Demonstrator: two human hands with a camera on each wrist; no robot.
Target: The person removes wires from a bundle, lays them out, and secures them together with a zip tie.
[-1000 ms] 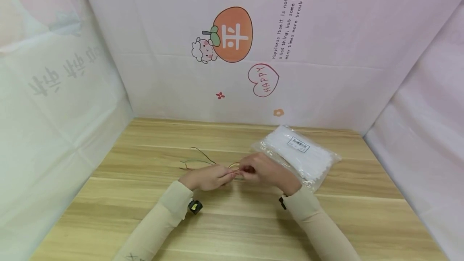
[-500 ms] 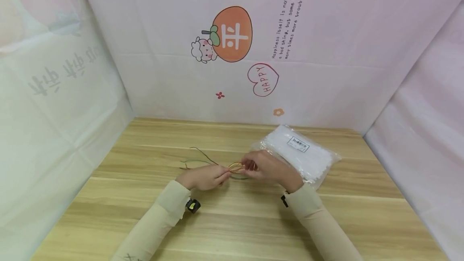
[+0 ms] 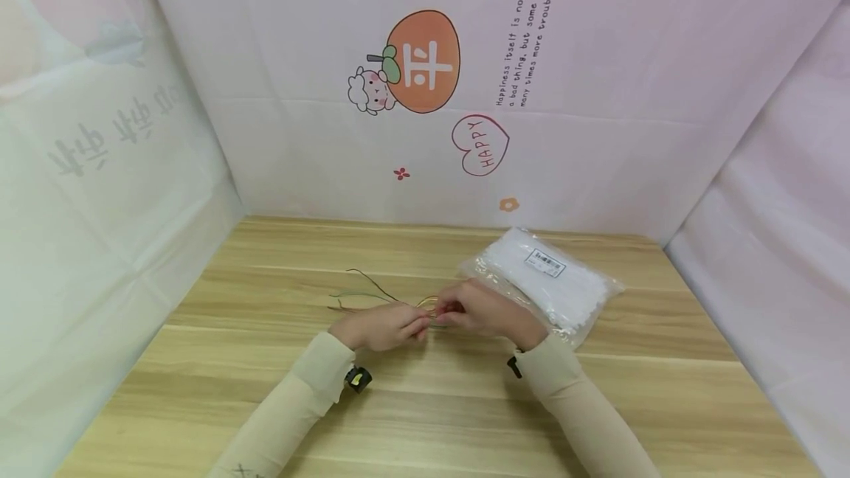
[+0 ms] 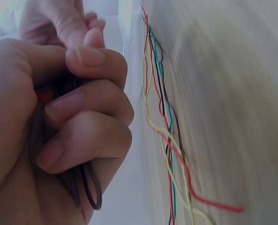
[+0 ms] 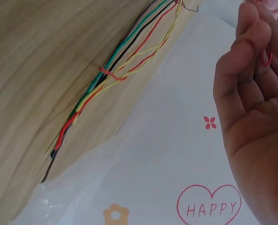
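Both hands meet over the middle of the table. My left hand curls its fingers round some thin wires; a dark wire loop sticks out below its fingers in the left wrist view. Close beside it, my right hand has its fingertips bent together on a red wire, most of it hidden by the fingers. Loose red, yellow, green and black wires lie on the tabletop beyond the hands. Several dark, green and reddish wire ends fan out behind my left hand.
A clear plastic bag of white strips, with a barcode label, lies just behind my right hand. The wood-grain table is bordered by printed white cloth at the back and sides.
My right hand moved right, baring the coloured wire loops between the hands, then came back left against the left hand. The left hand shifted only slightly. The bag stayed put.
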